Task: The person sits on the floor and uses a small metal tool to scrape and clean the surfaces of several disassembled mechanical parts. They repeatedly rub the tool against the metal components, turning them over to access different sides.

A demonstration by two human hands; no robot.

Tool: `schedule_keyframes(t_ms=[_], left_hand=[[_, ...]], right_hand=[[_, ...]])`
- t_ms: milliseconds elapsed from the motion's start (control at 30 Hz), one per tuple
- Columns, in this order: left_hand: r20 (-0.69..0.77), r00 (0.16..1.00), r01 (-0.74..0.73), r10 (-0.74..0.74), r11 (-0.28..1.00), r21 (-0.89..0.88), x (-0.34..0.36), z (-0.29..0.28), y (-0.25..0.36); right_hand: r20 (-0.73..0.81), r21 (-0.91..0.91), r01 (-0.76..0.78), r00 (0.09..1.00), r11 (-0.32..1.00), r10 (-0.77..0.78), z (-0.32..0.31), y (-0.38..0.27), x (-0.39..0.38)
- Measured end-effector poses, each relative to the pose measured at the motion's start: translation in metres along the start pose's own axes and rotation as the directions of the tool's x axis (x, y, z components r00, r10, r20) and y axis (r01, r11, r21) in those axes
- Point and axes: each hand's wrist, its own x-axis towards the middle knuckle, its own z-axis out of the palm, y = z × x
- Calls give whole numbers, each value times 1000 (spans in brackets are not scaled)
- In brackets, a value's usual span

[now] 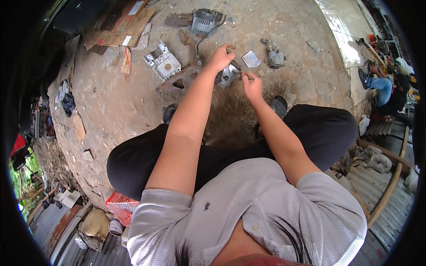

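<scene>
My left hand (220, 57) is closed at the upper end of a silver cylindrical metal part (228, 76); what its fingertips grip is partly hidden. My right hand (252, 87) is closed on a small, thin dark object (249, 77), too small to name, beside the part's right side. Left of them lie a rusty triangular bracket (186, 76) and a square cast-metal housing (162, 62). A small pale square sheet (251, 59) and a grimy cylindrical metal component (275, 57) rest to the right on the ground, between my outstretched forearms' reach and the far side.
A finned motor (204, 23) with a cable and some cardboard (120, 26) lie farther off. A red plastic basket (119, 206) stands by my left knee. At the right, a person in blue jeans (381, 86) sits near assorted clutter and corrugated sheets (390, 213).
</scene>
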Motion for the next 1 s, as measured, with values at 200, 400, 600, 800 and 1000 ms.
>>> schedule_keyframes(t_ms=[200,400,600,800,1000], left_hand=[[8,1000,21,-21,1000,-5,-6,1,6],[-56,997,-52,50,998,-34,-1,-1,-3],[17,1000,16,-16,1000,1,-4,6,11],[-27,1000,-3,3,1000,-13,-2,3,0],[-31,1000,2,-2,1000,19,0,3,1]], right_hand=[[63,-149,13,998,989,-3,-7,-3,-15],[14,-74,-9,1000,997,10,-5,-45,-5],[80,-193,23,997,981,-7,-8,1,-4],[55,68,54,997,996,-58,1,-28,10],[23,7,-112,993,994,112,-14,-6,16]])
